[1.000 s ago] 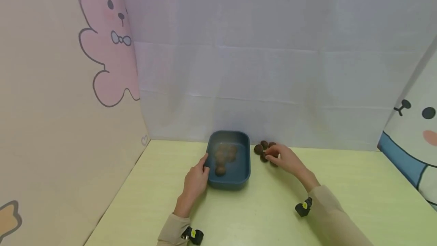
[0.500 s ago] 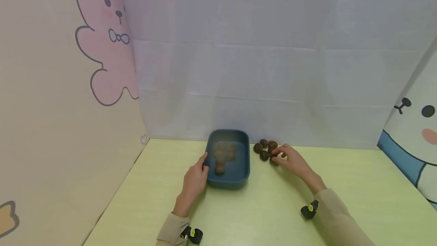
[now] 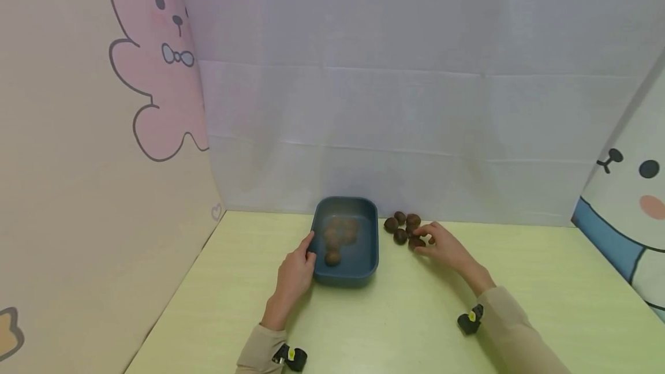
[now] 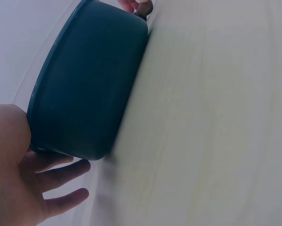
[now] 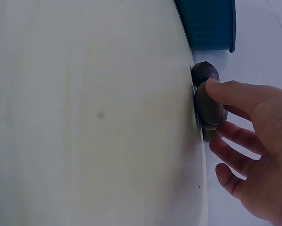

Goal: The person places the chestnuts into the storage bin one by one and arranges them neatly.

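A dark blue tub (image 3: 347,279) stands at the back of the table. My left hand (image 3: 294,277) holds its left side by the rim; in the left wrist view the thumb is at the rim and the other fingers are spread outside the wall. Several brown chestnuts (image 3: 332,257) lie in the tub, partly blurred by haze. To its right sits a small cluster of chestnuts (image 3: 399,236). Over the right side of this cluster is my right hand (image 3: 445,250), its thumb and fingers around the nearest chestnut (image 5: 209,106), which is low at the table.
A white cloth wall (image 3: 405,183) rises right behind the tub and the chestnuts. Patterned side panels close in the pale yellow table (image 3: 395,328) on the left and right. Each sleeve carries a small black wrist camera (image 3: 470,320).
My right hand has shifted slightly right across the cluster, its thumb and fingers coming around the nearest chestnut. The left hand stays at the tub. The head view has drifted a little.
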The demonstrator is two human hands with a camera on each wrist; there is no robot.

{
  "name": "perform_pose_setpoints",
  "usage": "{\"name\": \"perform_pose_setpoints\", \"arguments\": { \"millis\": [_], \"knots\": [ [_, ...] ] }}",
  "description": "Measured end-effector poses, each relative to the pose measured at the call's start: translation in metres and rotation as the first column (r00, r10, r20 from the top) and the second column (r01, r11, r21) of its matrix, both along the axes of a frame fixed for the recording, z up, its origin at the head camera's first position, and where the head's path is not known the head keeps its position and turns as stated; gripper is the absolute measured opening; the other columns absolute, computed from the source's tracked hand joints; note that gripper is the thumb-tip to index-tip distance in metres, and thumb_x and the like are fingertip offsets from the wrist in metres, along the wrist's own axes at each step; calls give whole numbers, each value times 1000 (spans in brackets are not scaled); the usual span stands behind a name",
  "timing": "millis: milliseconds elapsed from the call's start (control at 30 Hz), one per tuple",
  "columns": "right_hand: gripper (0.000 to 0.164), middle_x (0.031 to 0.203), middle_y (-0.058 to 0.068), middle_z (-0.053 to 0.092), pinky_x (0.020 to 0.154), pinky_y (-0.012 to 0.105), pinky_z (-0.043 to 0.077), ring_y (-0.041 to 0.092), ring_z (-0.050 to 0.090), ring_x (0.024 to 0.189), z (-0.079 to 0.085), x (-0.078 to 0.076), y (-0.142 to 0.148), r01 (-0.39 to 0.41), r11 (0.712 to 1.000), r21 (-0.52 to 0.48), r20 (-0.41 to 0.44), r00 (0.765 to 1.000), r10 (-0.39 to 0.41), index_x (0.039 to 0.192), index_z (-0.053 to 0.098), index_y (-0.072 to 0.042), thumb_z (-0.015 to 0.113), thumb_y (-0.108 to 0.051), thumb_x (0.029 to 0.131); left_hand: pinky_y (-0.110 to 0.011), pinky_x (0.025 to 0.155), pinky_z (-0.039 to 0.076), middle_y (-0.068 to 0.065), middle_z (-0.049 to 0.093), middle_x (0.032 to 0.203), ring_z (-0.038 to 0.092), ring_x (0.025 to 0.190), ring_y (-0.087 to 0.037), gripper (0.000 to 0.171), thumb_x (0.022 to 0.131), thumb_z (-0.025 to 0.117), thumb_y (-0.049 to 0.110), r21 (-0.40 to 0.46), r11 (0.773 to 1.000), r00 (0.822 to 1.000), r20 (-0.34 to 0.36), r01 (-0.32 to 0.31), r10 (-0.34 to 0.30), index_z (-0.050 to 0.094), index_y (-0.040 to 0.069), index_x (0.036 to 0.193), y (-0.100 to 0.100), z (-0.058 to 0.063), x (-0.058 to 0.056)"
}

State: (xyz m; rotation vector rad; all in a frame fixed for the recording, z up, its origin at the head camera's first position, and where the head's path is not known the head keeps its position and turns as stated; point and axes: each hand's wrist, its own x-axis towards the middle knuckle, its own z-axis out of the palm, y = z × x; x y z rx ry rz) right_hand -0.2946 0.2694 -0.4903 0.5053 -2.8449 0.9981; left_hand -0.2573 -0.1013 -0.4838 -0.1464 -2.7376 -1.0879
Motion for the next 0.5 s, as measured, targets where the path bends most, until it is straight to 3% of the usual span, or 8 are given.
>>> {"name": "perform_pose_setpoints", "arguments": {
  "millis": [267, 500],
  "knots": [
    [28, 101, 13, 67, 81, 40, 50, 24, 61, 89, -5, -2, 0, 12, 999, 32, 18, 1000, -12, 107, 69, -3, 77, -16, 83, -27, 44, 23, 4, 33, 55, 27, 45, -10, 51, 96, 50, 11, 11, 1000, 1000, 0, 9, -9, 50, 13, 147, -1, -3, 1],
    [25, 97, 10, 64, 78, 38, 49, 22, 60, 86, -1, -2, -2, 36, 999, 21, 16, 999, -36, 105, 69, -4, 76, -14, 82, -26, 45, 21, 5, 32, 54, 26, 45, -10, 51, 97, 50, 11, 25, 1000, 1000, 0, 9, -9, 49, 13, 148, -1, -3, -1]
  ]
}}
